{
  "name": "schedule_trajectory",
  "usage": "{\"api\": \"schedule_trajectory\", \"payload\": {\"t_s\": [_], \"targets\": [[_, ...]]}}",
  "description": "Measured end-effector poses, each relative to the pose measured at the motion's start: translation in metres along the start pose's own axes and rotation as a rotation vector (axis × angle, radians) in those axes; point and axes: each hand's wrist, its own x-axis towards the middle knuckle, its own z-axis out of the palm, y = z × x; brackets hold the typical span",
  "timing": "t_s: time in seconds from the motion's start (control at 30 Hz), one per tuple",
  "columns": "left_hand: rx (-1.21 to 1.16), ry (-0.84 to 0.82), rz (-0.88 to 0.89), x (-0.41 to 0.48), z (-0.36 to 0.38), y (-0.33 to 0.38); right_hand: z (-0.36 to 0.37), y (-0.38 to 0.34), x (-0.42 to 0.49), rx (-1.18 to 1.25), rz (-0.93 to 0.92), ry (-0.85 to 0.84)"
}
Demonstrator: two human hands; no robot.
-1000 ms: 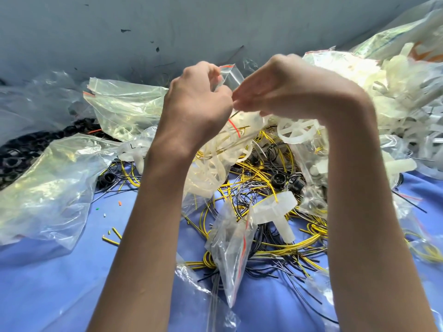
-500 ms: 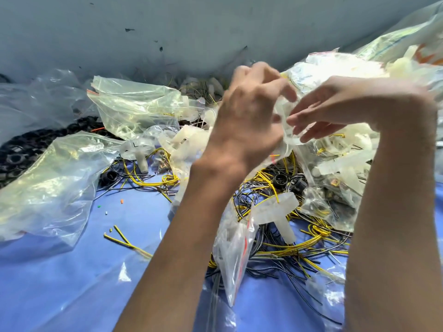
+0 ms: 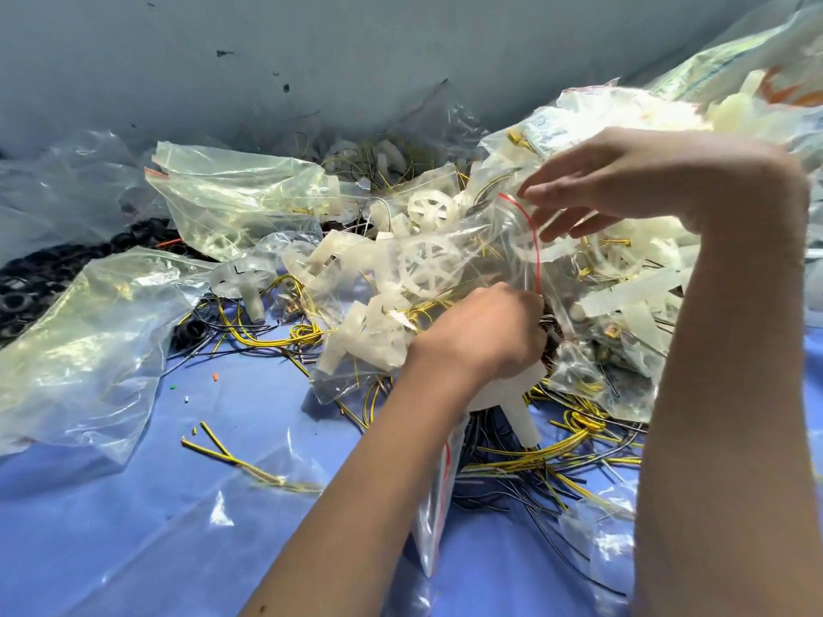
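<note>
The clear bag [image 3: 472, 242] sits on top of the heap, toward the far right of the counter [image 3: 133, 527], stuffed with white plastic wheels [image 3: 429, 265] and its mouth turned to the person. The red strip [image 3: 536, 251] on that mouth runs almost top to bottom, and there's a hand at each end. The right hand [image 3: 579, 202] is up top, fingers fairly straight and spread on the plastic; the thumb is hidden, so a pinch can't be ruled out. The left hand [image 3: 485, 331] is down low, fingers curled tight at the strip's bottom end, gripping the rim as far as I can tell. Working from both ends like this looks like handling the seal, either pulling the opening wide or lining it up to close.

Below the left hand, a white T-shaped fitting [image 3: 519, 407] lies on a tangle of yellow and black wires [image 3: 556, 456], close by for bagging. A small bag [image 3: 434, 505] stands under the left forearm. Empty bags [image 3: 236, 198] slump along the left side, and black rings [image 3: 26, 287] are piled at the far left edge, against the wall [image 3: 356, 46].
</note>
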Motion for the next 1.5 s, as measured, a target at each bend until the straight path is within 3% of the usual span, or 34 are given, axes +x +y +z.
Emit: {"api": "schedule_trajectory", "payload": {"t_s": [0.3, 0.53, 0.83, 1.1, 1.3, 1.5], "targets": [[-0.182, 0.028, -0.002, 0.007, 0.009, -0.005, 0.004, -0.006, 0.001, -0.041, -0.026, 0.000], [-0.101, 0.107, -0.054, 0.008, 0.013, 0.010, 0.004, -0.008, -0.001, -0.040, -0.030, -0.006], [-0.266, 0.228, -0.089, -0.003, -0.026, 0.003, 0.001, -0.012, -0.001, -0.146, -0.108, 0.085], [-0.412, 0.300, -0.079, -0.013, -0.053, -0.010, 0.004, -0.020, 0.000, -0.213, -0.168, 0.066], [-0.502, 0.537, -0.092, -0.018, -0.068, -0.018, 0.006, -0.022, 0.001, -0.189, -0.257, 0.174], [-0.619, 0.755, -0.157, -0.020, -0.077, -0.029, 0.014, -0.027, 0.006, -0.139, -0.314, 0.088]]}}
